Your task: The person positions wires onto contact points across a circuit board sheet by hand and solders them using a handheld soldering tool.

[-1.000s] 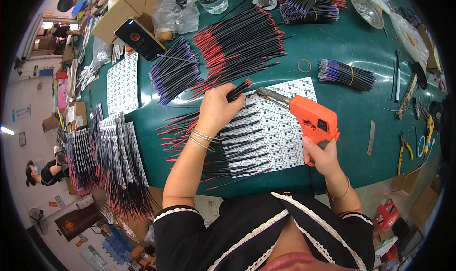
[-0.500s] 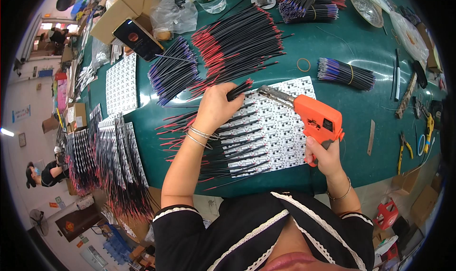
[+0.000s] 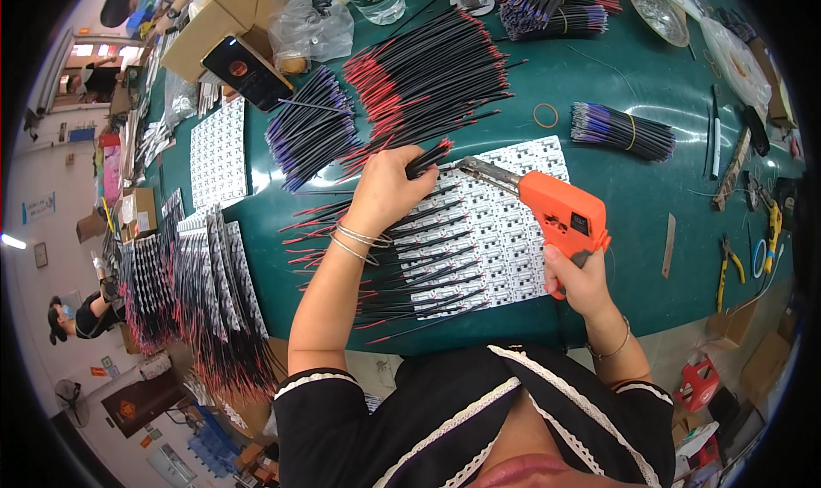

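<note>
My left hand is closed round a small bundle of black wires with red tips, above the far left corner of a white circuit board panel. My right hand grips the handle of an orange soldering gun. Its metal tip points left and sits close to the wire bundle at the panel's far edge; whether it touches a wire I cannot make out. Several black wires with red ends lie in rows across the panel's left part, sticking out past its left edge.
Beyond the panel lie a wide pile of black-and-red wires and a purple-tipped pile. A phone leans on a carton. Wired panels hang at the left. A banded bundle, pliers and a metal strip lie right.
The soldering gun in my right hand has moved slightly left, its tip coming nearer to the wire bundle. My left hand has hardly shifted and keeps its hold.
</note>
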Demonstrator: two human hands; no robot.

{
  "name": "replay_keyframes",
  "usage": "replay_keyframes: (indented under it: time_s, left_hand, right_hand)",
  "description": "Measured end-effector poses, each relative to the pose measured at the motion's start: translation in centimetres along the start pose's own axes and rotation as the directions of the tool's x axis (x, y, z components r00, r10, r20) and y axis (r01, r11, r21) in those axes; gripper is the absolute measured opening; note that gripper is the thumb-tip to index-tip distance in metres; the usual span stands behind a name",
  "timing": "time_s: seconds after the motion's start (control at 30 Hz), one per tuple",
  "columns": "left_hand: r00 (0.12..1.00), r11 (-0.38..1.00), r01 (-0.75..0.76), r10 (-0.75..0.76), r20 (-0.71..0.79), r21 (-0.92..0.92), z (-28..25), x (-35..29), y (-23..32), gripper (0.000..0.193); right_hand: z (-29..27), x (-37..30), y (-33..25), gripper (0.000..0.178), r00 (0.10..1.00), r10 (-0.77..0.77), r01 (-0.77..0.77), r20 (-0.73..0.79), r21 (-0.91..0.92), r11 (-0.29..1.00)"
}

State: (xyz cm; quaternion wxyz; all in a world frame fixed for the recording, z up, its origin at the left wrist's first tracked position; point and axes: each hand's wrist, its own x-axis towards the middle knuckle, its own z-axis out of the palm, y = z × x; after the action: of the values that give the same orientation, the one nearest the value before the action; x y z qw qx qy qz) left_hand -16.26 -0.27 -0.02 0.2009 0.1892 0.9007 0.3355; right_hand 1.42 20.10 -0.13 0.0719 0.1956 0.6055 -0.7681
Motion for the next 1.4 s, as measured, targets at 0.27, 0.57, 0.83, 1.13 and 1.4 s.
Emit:
replay_keyframes:
  time_s: [0.27,0.57,0.83,1.13,1.4]
  left_hand:
    - [1.000,1.000,-0.018,0.019,-0.024,0.024,0.2,-0.1,-0.1,0.022]
    - [0.999,0.999,-0.031,0.032,-0.019,0.028,0.2,-0.1,0.0,0.021]
    - [0.990,1.000,-0.001,0.002,0.144,-0.009,-0.8,0.9,-0.4,0.016]
    - [0.989,0.999,-0.048,0.044,0.144,0.018,-0.6,0.9,-0.2,0.017]
    - [0.992,0.988,-0.099,0.090,0.084,0.118,-0.4,0.5,0.2,0.019]
  right_hand:
    - [0.1,-0.2,0.2,0.011,0.999,-0.040,0.041,-0.021,0.030,0.999]
    - [-0.5,-0.5,0.2,0.016,1.000,-0.028,0.028,0.001,0.020,0.999]
    - [-0.1,-0.1,0.2,0.012,1.000,-0.025,0.025,-0.009,0.013,1.000]
    - [-0.1,-0.2,0.1,0.010,1.000,-0.004,0.004,0.016,0.006,1.000]
    - [-1.3,-1.2,0.7,0.017,0.999,-0.047,0.050,-0.025,0.120,0.991]
